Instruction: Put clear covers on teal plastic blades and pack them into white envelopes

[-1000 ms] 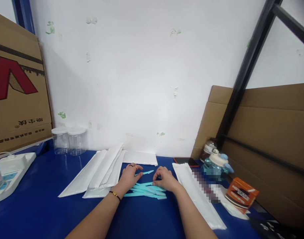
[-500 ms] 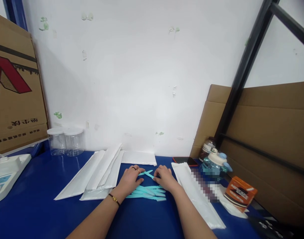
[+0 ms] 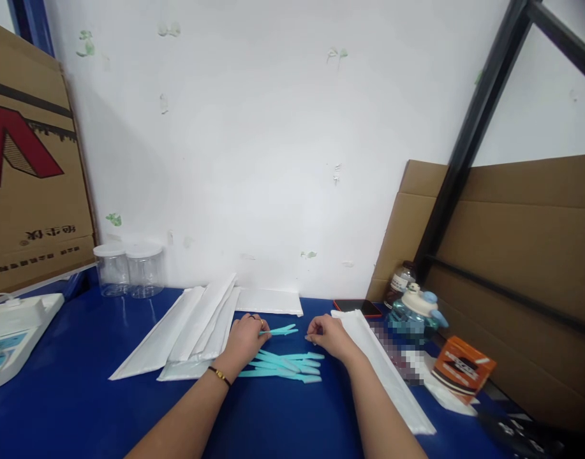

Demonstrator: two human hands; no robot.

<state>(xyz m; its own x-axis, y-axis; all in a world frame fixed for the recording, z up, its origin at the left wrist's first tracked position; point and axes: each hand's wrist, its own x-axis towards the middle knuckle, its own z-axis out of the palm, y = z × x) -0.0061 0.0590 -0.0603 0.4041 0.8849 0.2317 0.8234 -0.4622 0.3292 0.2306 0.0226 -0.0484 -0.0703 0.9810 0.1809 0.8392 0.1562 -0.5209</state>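
Note:
My left hand is closed in a pinch on a pair of teal eyebrow razors, whose ends stick out to the right. My right hand hovers just beyond those ends, thumb and fingertips drawn together; whether anything small is between them I cannot make out. Below both hands a loose pile of teal eyebrow razors lies on the blue table, the left part of it hidden behind my left wrist.
White padded sleeves are stacked at left, another white sleeve lies at right. Around them are lidded clear jars, a power strip, a phone, a teal bottle and an orange box.
The two razors that lay crossed between my hands are now together in my left hand, lifted a little. My right hand has drawn away to the right.

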